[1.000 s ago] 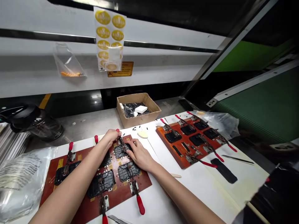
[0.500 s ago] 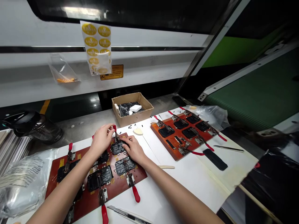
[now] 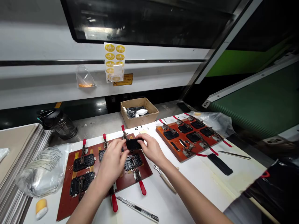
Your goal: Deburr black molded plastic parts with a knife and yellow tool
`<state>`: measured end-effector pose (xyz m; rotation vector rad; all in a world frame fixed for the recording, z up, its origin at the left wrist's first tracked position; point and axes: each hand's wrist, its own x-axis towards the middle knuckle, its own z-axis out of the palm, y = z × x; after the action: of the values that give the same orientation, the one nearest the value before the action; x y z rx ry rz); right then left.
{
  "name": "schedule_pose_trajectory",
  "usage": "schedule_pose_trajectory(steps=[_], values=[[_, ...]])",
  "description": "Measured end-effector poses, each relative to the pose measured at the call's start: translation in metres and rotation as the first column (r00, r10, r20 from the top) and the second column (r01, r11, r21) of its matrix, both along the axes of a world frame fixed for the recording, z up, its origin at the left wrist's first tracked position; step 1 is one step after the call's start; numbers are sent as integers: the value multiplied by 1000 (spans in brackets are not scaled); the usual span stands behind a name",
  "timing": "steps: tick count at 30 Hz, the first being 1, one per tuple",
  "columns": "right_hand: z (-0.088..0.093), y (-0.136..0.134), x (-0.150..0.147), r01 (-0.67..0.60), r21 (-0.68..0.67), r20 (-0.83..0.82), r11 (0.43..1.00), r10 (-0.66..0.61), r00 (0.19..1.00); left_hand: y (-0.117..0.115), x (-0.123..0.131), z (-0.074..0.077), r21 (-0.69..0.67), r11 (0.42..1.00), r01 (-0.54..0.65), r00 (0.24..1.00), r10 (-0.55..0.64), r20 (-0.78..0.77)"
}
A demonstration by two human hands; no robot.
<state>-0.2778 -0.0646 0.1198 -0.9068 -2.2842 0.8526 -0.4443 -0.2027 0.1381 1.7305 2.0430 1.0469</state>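
A small black rectangular plastic plate (image 3: 133, 144) is held up, tilted, above the far right part of a reddish-brown jig board (image 3: 64, 202). My left hand (image 3: 112, 160) pinches its left end, and my right hand (image 3: 151, 148) grips its right end. Just behind the plate, a toggle clamp with a red handle (image 3: 123, 128) stands upright. More black plates, such as the one at the near right (image 3: 129, 164), lie on the board under metal clamps. My left hand and forearm cover part of the board's middle.
An orange-brown jig board (image 3: 161, 133) with clamped black parts lies to the right. Around it are a long black pad (image 3: 219, 164) and tweezers (image 3: 234, 155). A utility knife (image 3: 139, 209) lies in front, snips (image 3: 157, 169) beside my right forearm. Behind stands a cardboard box (image 3: 137, 122).
My left hand has left the red clamp handle. The black plate my right fingers touched on the board is now raised between both hands. The camera view has shifted.
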Motion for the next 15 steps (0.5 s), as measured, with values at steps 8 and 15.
schedule_pose_trajectory(steps=[8, 15], values=[[58, -70, 25, -48, -148, 96, 988, 63, 993, -11, 42, -1, -185, 882, 434, 700, -201, 685], [26, -109, 12, -25, -124, 538, 992, 89, 838, -69, 61, -54, -249, 968, 42, 500, 195, 843]])
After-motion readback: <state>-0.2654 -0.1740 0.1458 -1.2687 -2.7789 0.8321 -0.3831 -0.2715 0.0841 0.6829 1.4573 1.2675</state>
